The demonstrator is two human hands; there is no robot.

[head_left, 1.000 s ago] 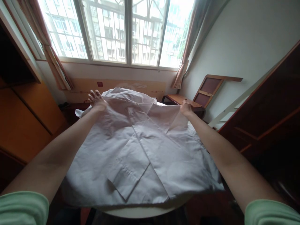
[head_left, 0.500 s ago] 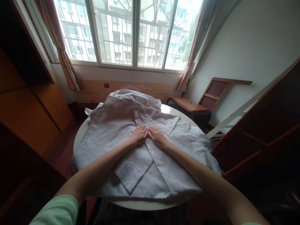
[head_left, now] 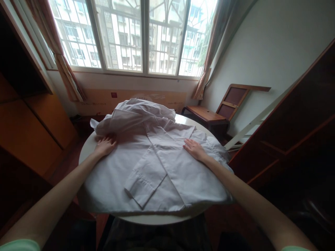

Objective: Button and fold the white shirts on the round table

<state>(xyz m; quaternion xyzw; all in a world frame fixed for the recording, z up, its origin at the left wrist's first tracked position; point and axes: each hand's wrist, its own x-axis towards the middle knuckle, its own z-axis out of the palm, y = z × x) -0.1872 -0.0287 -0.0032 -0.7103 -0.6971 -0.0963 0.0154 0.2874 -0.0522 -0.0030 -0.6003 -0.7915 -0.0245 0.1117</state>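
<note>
Over on the left, the left hand (head_left: pixel 105 145) lies palm down, fingers spread, its grip open and closed on nothing, pressing the edge of the white shirt (head_left: pixel 157 167). The shirt lies spread across the round white counter (head_left: pixel 146 219), a folded sleeve running down its middle. On the right, the right hand (head_left: pixel 194 149) rests flat on the cloth too, grip open, holding nothing. Beyond it stands a wooden side table (head_left: pixel 206 115).
</note>
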